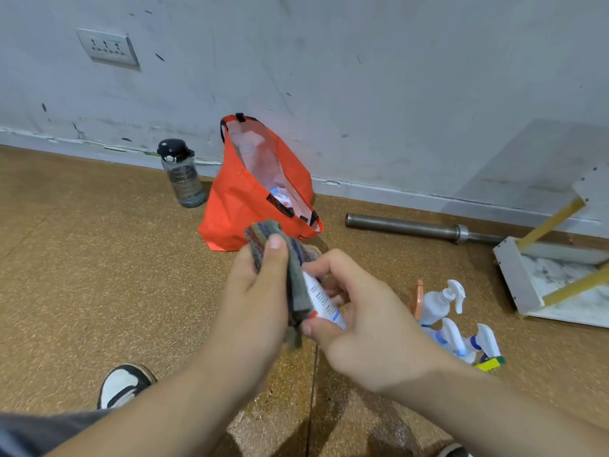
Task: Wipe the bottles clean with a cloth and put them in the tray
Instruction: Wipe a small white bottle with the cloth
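Open floor (99, 258) lies to the left, while an orange bag (244, 206) ahead and spray bottles (451, 321) to the right block the way.

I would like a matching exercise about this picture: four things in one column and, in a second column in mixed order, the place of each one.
Things
1. cloth
2. white bottle
3. orange bag
4. spray bottles

Places
A. on the floor, at the right side
B. held in the left hand
C. standing by the wall
D. held in the right hand

Pairs: 1-B, 2-D, 3-C, 4-A
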A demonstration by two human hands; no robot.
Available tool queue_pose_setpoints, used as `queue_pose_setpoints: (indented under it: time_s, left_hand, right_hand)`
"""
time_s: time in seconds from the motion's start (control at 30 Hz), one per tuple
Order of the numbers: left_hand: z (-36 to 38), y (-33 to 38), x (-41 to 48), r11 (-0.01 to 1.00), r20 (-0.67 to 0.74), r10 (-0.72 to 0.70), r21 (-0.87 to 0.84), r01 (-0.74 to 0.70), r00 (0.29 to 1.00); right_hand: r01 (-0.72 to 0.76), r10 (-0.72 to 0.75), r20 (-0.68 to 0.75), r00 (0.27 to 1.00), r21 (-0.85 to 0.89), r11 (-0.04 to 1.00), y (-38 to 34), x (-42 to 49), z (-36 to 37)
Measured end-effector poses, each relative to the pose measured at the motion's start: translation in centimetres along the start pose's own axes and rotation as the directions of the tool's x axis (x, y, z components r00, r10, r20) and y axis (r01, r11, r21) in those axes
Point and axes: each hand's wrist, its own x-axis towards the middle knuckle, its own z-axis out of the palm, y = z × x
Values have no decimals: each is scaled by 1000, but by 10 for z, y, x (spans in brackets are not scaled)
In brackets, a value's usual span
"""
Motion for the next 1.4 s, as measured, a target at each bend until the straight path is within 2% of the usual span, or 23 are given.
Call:
queue_pose_setpoints:
  time_s: [0.07, 0.13, 0.2, 0.27, 0.47, 0.6, 0.63, 0.67, 0.73, 0.77, 0.8, 0.87, 0.97, 1.07, 1.2, 1.3, 1.33, 1.37, 1.4]
  left_hand:
    - [-5, -4, 8, 996, -37, 42, 77, -40, 998]
    - [-6, -13, 10, 964, 12, 155, 216, -154, 988]
    - [-7, -21, 4, 890, 98, 269, 354, -286, 958]
    - [-7, -23, 1, 810, 148, 324, 466, -355, 934]
    - [-14, -16, 10, 566, 187, 497, 670, -481, 847]
    - [-18, -7, 16, 489, 209, 557, 700, -520, 804]
    - [-19, -4, 18, 522, 175, 567, 680, -515, 805]
    - [-20, 2, 19, 614, 114, 551, 615, -495, 826]
    - [-20, 14, 24, 885, -42, 379, 308, -349, 924]
    - [-19, 19, 26, 966, -92, 243, 117, -231, 966]
    - [-20, 21, 27, 990, -110, 130, -40, -135, 985]
    - [-21, 18, 29, 986, -78, -2, -169, -11, 997]
    - [-18, 12, 23, 958, 47, -89, -270, 99, 995]
    - [-14, 14, 19, 911, 101, -128, -381, 158, 987]
    - [-13, 15, 17, 896, 148, -115, -411, 167, 982]
    - [-12, 16, 12, 936, 172, -58, -332, 113, 983]
    - [-12, 15, 11, 970, 165, 12, -242, 29, 986]
    - [-11, 16, 8, 990, 157, 124, -82, -112, 980]
    - [-12, 12, 7, 953, 188, 261, 103, -284, 947]
  right_hand:
    - [-40, 38, 26, 999, 74, 996, -1, -2, 3]
    - [-60, 57, 33, 998, 111, 992, 2, -2, 4]
    - [-89, 85, 34, 996, 150, 985, 5, 0, 0]
    - [-101, 99, 21, 995, 136, 986, 8, 1, -5]
    - [-136, 128, 52, 990, 212, 968, 5, -3, 1]
    - [-129, 121, 45, 992, 266, 955, 1, 1, 0]
    - [-122, 115, 43, 992, 268, 956, 2, 3, -1]
    - [-112, 107, 32, 994, 265, 958, 3, 6, -2]
    - [-90, 97, -12, 995, 268, 959, 7, 11, -7]
    - [-82, 96, -34, 995, 275, 958, 8, 13, -10]
    - [-78, 95, -50, 994, 277, 958, 9, 14, -13]
    - [-60, 79, -56, 995, 277, 959, 10, 15, -19]
    - [19, -8, -50, 999, 218, 976, 5, 12, -23]
    - [55, -46, -62, 997, 158, 986, 5, 12, -23]
    - [84, -77, -60, 995, 139, 987, 2, 11, -26]
    - [81, -74, -66, 995, 113, 990, 1, 11, -28]
    - [82, -77, -77, 994, 66, 994, 1, 12, -27]
    - [86, -84, -91, 992, 21, 996, 1, 12, -27]
    - [90, -91, -103, 990, -19, 996, 1, 11, -26]
